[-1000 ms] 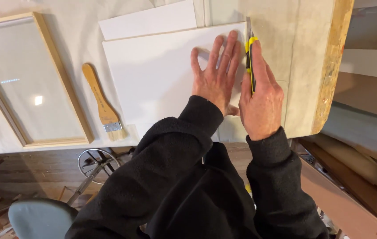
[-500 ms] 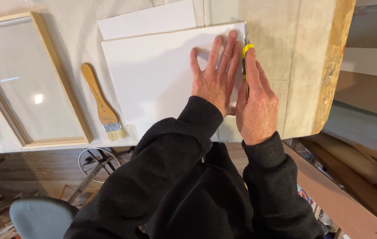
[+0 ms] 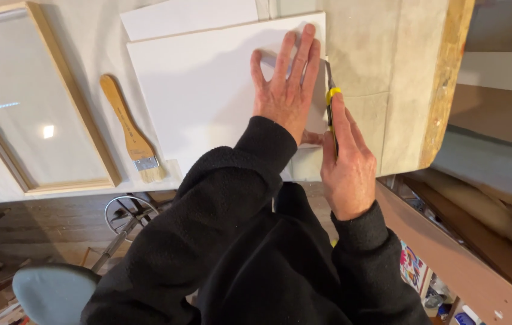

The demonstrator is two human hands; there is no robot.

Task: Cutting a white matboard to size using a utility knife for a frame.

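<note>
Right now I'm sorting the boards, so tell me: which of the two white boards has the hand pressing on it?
The nearer, larger white board: the left hand lies flat on it. The farther white board sits partly tucked beneath it, untouched.

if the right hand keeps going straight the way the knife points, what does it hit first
Probably nothing: the right hand aims the utility knife along the white board edge, and beyond lies only bare cloth-covered table.

Colourful printed packages (image 3: 413,269) on the low shelf at bottom right, details unclear
</note>
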